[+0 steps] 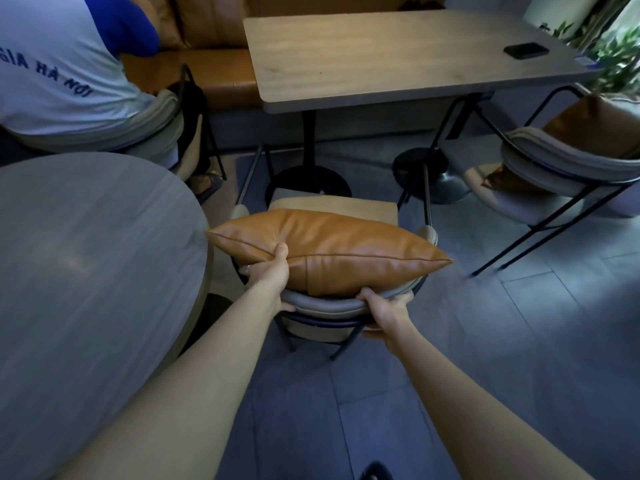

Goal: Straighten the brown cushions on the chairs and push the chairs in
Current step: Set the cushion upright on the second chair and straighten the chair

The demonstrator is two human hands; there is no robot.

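Observation:
A brown leather cushion (332, 251) stands on edge against the grey padded backrest (322, 304) of the chair in front of me. My left hand (268, 271) grips the cushion's left side, thumb on its seam. My right hand (384, 311) is closed over the top of the backrest, right of centre. The chair's tan seat (346, 206) faces the rectangular wooden table (398, 53) and stands short of it. A second chair (568, 168) at the right holds another brown cushion (595, 126), tilted against its backrest.
A round grey table (86, 271) is close on my left. A seated person in a white and blue shirt (59, 71) occupies a chair at the far left. A black phone (526, 50) lies on the wooden table. Brown bench seating (207, 67) runs behind; plants (620, 53) stand at the right.

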